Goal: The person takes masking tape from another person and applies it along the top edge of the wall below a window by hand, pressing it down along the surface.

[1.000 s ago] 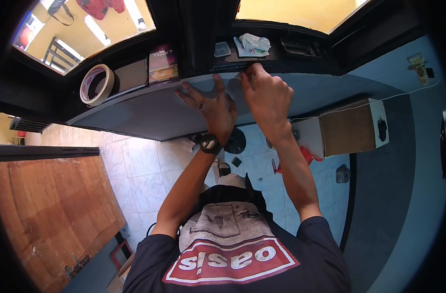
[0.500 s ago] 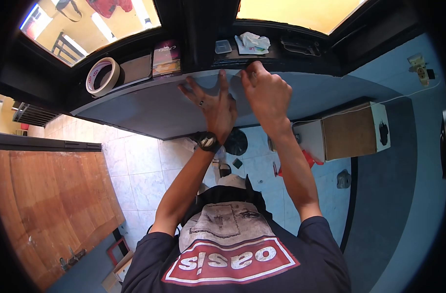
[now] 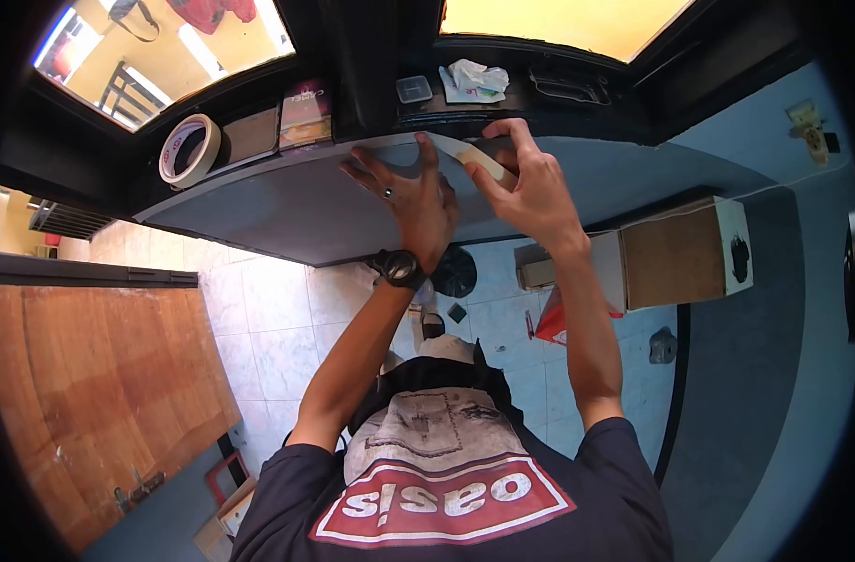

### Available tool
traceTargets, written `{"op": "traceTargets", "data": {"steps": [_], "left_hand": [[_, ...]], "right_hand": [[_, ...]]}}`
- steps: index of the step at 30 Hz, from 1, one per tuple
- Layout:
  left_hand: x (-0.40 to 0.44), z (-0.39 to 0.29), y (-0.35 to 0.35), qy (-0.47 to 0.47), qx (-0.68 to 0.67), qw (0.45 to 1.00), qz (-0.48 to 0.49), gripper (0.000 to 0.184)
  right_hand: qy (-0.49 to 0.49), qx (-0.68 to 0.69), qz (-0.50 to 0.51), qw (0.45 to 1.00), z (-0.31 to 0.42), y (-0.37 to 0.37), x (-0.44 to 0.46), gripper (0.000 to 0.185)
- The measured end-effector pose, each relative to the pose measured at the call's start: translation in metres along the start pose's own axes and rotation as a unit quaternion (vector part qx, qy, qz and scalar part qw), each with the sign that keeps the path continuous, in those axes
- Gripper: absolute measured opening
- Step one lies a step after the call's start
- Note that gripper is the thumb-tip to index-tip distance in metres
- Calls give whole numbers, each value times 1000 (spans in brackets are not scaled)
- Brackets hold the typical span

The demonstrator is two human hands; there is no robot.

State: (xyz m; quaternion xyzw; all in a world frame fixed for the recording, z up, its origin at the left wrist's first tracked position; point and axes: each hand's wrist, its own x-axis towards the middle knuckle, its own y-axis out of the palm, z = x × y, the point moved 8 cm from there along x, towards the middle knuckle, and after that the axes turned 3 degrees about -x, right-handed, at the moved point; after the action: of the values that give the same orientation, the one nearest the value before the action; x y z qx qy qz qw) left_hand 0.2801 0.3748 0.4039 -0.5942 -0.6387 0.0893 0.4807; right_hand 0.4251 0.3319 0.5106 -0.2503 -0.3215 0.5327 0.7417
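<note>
A pale strip of masking tape (image 3: 457,151) runs along the top edge of the grey-blue wall (image 3: 268,206), just under the black sill. Its right-hand length bends away from the wall into my right hand (image 3: 537,199), which pinches it between thumb and fingers. Spread out against the wall, my left hand (image 3: 418,208) has its fingertips at the top edge, the index finger touching the tape's left part. A ring and a black wristwatch (image 3: 401,269) are on that side. The roll of masking tape (image 3: 208,155) stands on the sill further left.
Along the black window sill (image 3: 371,117) lie a cigarette pack (image 3: 305,108), a small clear plastic case (image 3: 413,89) and crumpled tissue (image 3: 477,77). Below right stands a cardboard box (image 3: 671,255). A wooden door panel (image 3: 99,393) is at the left.
My right hand has moved down and right from the sill edge, drawing a length of the tape away from the wall. My left hand stays nearly where it was.
</note>
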Motion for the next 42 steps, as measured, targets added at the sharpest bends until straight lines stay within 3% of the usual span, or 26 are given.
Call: {"op": "traceTargets", "data": {"steps": [2,4,8,11,14,16,19,25,28,42], "left_hand": [[1,2,5,7,15,1000,-6,92],[1,0,5,14,30,999,-14,93],[1,2,2,-11,5,1000,-5,86],[0,3,3,-8,-2,1000,-21,85],[0,3,3,-4,-6,1000,-30,86],[0,2,3,0,-9,999,-34,87],[0,3,4,1,-18,999,-36,87],[-1,2,7,-5,-2,1000,-21,82],[0,6,8,3,-62,997,-53,81],[0,-16,11,-8,33,999,-12,91]], "right_hand": [[3,14,6,1000,-1,1,-2,35],[-86,-112,-66,988,16,-5,-4,32],[-88,-149,-45,984,10,-16,-3,27],[-168,-174,-14,970,14,-22,-6,25],[-114,-169,15,979,10,-25,-3,23],[-142,-188,-83,968,18,-32,-4,24],[-121,-244,-126,954,9,-24,-4,19],[-90,-311,-104,940,9,-19,0,18],[-66,-294,-108,947,8,-20,3,19],[1,-321,-151,935,-1,-13,11,23]]}}
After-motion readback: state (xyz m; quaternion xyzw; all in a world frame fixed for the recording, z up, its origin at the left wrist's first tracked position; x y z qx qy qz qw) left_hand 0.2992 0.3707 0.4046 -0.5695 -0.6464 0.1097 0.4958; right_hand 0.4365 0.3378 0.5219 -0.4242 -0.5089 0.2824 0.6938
